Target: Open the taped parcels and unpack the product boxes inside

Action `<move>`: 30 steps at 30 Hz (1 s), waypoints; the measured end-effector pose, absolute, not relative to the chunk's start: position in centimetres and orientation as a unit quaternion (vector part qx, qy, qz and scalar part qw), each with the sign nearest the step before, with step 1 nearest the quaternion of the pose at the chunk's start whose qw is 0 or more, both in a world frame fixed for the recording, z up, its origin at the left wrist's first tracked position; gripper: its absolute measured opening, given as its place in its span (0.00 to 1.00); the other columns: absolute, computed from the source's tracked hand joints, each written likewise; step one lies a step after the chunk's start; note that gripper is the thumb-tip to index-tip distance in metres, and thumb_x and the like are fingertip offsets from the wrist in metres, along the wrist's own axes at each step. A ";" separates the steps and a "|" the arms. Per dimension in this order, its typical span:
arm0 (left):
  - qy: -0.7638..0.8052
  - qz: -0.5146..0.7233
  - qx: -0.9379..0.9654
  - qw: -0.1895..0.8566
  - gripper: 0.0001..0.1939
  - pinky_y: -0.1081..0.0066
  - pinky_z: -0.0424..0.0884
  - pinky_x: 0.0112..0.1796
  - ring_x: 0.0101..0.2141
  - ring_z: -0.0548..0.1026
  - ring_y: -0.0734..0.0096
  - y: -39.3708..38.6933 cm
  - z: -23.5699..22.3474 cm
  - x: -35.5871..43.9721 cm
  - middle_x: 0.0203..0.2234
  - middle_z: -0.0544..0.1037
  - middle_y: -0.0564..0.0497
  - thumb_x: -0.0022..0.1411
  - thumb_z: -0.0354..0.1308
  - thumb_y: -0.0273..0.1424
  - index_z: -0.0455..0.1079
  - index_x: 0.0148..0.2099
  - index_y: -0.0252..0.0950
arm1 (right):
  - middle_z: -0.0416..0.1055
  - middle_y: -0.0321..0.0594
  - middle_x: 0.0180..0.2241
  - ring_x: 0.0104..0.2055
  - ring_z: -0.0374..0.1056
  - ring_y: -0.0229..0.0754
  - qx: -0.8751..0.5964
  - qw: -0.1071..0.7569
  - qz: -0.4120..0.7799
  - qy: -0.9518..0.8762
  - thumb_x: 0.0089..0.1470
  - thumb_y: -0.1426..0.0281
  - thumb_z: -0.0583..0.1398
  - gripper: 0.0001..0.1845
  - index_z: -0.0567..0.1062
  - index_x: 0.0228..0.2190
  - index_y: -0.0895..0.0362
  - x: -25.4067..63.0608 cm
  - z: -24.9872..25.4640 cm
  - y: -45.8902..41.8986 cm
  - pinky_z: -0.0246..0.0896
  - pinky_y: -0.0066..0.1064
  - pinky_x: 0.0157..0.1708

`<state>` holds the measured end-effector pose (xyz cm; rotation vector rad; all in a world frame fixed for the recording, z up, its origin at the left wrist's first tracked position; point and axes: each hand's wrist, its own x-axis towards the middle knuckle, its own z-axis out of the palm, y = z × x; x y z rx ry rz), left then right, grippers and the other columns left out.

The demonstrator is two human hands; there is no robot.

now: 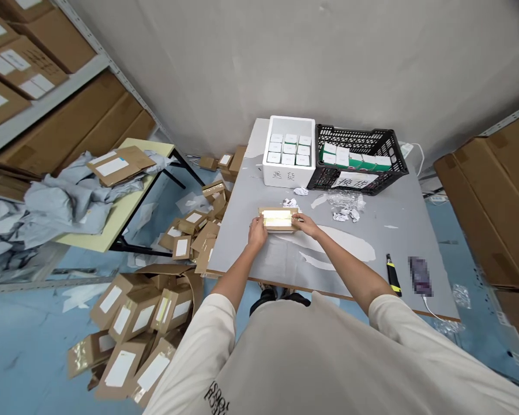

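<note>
Surface: grey tabletop (pixel 398 216) with a brown edge and pale, irregular patches (pixel 354 243) right of the middle
Far side, left: white foam box (pixel 301 177), handwriting on its front
Far side, right: black lattice crate (pixel 341 137) beside the foam box, tilted to the view
Middle: brown box (pixel 278 229) between the left hand (pixel 257 230) and the right hand (pixel 306 223); whether it rests on the surface cannot be told
Scraps: crumpled white paper (pixel 301 191) in several wads, clear plastic wrap (pixel 347 199) before the crate
Near right: black-and-yellow cutter (pixel 394 276), and a blurred-out dark device (pixel 420 275) with a white cable (pixel 432 311)
</note>
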<state>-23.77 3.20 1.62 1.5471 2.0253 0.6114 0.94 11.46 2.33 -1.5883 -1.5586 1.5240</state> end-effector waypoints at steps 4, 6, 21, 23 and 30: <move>0.753 0.275 0.557 0.216 0.31 0.53 0.65 0.61 0.59 0.69 0.48 1.0 2.0 -25.3 0.60 0.67 0.36 0.67 0.53 0.27 0.61 0.71 0.37 | 0.73 0.42 0.56 0.51 0.70 0.48 -0.529 0.226 0.547 -0.608 0.48 0.55 0.67 0.23 0.78 0.45 0.50 -0.8 2.6 11.1 0.65 0.45 0.57; 0.760 0.291 0.546 0.199 0.31 0.52 0.65 0.61 0.59 0.69 0.47 -0.1 2.5 -26.6 0.60 0.66 0.36 0.67 0.53 0.27 0.60 0.71 0.38 | 0.72 0.42 0.58 0.52 0.69 0.49 -0.508 0.229 0.550 -0.622 0.48 0.55 0.67 0.24 0.78 0.46 0.50 -2.5 3.1 10.8 0.63 0.46 0.59; 0.810 0.340 0.463 0.119 0.32 0.49 0.67 0.60 0.62 0.66 0.45 -9.9 5.1 -46.1 0.60 0.64 0.35 0.65 0.51 0.26 0.58 0.70 0.37 | 0.73 0.44 0.56 0.56 0.68 0.52 -0.376 0.224 0.570 -0.695 0.49 0.56 0.66 0.26 0.76 0.48 0.52 -26.3 3.9 6.7 0.61 0.48 0.61; 0.818 0.343 0.447 0.119 0.31 0.49 0.68 0.60 0.62 0.67 0.45 -11.3 5.0 -49.4 0.61 0.63 0.35 0.66 0.51 0.27 0.57 0.70 0.37 | 0.72 0.44 0.57 0.59 0.67 0.53 -0.356 0.227 0.574 -0.702 0.48 0.57 0.66 0.25 0.77 0.48 0.52 -30.2 3.8 6.1 0.59 0.48 0.64; 0.825 0.350 0.424 0.130 0.29 0.50 0.64 0.64 0.68 0.60 0.48 -15.8 3.5 -56.6 0.69 0.55 0.37 0.65 0.50 0.24 0.59 0.68 0.37 | 0.69 0.46 0.62 0.71 0.54 0.54 -0.384 0.232 0.519 -0.728 0.47 0.65 0.66 0.20 0.81 0.44 0.52 -39.8 3.9 4.9 0.53 0.47 0.68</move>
